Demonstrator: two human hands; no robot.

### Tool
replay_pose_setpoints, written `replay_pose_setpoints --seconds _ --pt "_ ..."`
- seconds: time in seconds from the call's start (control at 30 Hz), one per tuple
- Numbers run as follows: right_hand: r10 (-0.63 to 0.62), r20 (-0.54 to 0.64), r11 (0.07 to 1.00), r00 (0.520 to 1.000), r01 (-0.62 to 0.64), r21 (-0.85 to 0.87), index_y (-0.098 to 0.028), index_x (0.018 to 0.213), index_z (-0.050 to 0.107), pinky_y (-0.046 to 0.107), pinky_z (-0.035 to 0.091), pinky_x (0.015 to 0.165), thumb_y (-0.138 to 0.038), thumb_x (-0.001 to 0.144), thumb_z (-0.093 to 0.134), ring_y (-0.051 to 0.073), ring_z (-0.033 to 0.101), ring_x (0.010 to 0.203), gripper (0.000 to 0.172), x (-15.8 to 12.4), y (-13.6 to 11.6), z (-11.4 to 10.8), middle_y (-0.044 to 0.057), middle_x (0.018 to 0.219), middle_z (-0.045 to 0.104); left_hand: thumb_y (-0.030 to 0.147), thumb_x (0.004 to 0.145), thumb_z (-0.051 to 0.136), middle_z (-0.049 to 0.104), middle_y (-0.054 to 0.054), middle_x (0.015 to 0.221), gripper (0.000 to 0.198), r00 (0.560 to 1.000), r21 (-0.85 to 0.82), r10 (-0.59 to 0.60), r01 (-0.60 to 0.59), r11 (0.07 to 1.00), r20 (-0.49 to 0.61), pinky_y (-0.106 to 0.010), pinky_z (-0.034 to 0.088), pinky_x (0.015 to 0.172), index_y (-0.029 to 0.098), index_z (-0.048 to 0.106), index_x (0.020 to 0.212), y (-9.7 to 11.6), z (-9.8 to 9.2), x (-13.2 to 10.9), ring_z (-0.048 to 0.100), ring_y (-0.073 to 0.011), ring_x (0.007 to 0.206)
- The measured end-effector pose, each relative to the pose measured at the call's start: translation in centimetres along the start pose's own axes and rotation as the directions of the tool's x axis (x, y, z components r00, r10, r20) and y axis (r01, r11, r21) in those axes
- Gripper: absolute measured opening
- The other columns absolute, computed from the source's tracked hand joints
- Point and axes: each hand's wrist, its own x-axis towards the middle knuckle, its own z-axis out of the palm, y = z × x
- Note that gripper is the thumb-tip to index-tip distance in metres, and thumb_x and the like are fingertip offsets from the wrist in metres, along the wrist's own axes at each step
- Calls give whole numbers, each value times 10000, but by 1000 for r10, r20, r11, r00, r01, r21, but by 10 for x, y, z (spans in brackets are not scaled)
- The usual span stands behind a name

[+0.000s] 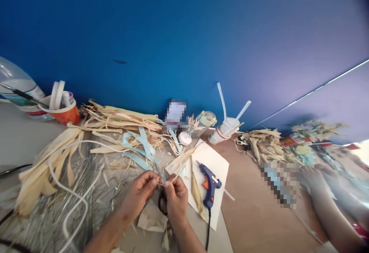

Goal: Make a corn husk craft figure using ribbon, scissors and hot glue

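My left hand [144, 189] is closed in a pinch at the lower middle of the head view. My right hand [176, 195] pinches close beside it, fingertips almost meeting. Between them shows a thin pale strip [160, 183], too small to name surely. Black-handled scissors [162, 203] show below the fingertips, partly hidden by my right hand. Light blue ribbon [141, 160] lies just beyond. Dried corn husk [180, 161] spreads over a white sheet [221, 168]. On that sheet, right of my hands, rests a blue hot glue gun [211, 185] with a glue stick protruding from its back.
Husks and thin stems [86, 176] cover the left side, crossed by a white cord [82, 199]. Along the wall stand an orange cup [67, 114], a large bottle [21, 91] and a white cup [217, 135] with glue sticks. Another person's hands [314, 182] work at the right.
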Motion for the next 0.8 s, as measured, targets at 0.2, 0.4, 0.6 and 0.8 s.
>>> replay_pose_setpoints --seconds 0.2,0.4,0.6,0.8 --pt "38 3 997 999 -37 -69 -204 535 381 223 315 485 -322 747 574 91 343 486 310 6 -4 -1 -62 497 364 506 763 588 349 76 540 343 999 119 15 -11 993 -30 -213 196 457 164 573 790 -4 2 0 260 -78 485" --pt "-53 1 987 999 53 -151 -200 529 385 220 308 487 -318 751 553 93 362 496 303 5 -11 0 -56 504 378 479 681 678 466 47 571 337 988 192 117 -95 977 -105 -208 249 465 161 566 682 1 7 -7 331 -82 503" --pt "-92 71 985 993 101 -139 -200 534 384 213 317 481 -328 784 541 89 364 485 321 -1 -17 3 -65 487 368 411 750 653 395 79 523 259 978 -142 154 -174 975 -138 -204 248 457 178 540 751 1 10 -10 281 -64 453" --pt "-67 109 993 992 77 -93 -191 543 444 221 359 500 -304 760 558 99 416 496 269 -10 -11 9 -48 499 443 381 746 659 387 75 555 256 976 -88 183 -194 977 -116 -202 234 452 177 507 711 -6 4 -8 298 -62 469"
